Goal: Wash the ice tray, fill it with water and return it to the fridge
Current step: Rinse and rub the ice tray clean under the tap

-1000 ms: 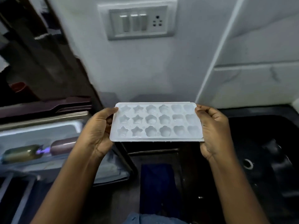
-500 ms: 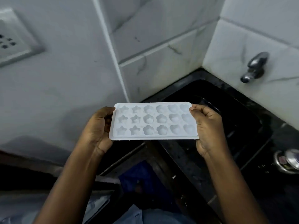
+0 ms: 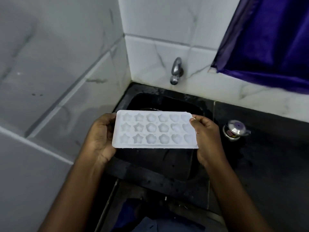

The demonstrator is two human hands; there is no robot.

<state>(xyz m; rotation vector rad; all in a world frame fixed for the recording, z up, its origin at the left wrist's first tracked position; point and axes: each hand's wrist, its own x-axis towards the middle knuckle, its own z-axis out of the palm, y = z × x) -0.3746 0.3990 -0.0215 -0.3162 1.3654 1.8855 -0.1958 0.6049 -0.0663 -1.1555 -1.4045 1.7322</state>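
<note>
I hold a white ice tray (image 3: 154, 130) level over the black sink (image 3: 167, 161). Its cavities are shaped as stars, flowers and hearts, and they look empty. My left hand (image 3: 100, 138) grips the tray's left short end, thumb on the rim. My right hand (image 3: 206, 136) grips the right short end, fingers curled over the edge. A metal tap (image 3: 175, 71) juts from the tiled wall straight behind the sink, above and beyond the tray. No water runs from it.
White marble-look tiles cover the wall on the left and behind. A purple curtain (image 3: 270, 39) hangs at the upper right. A small steel lidded pot (image 3: 235, 129) stands on the dark counter (image 3: 267, 164) right of the sink. The fridge is out of view.
The view has swung right from the open fridge and switch panel to the sink. The tray, held the same way in both hands, now hangs over the basin in front of the tap.
</note>
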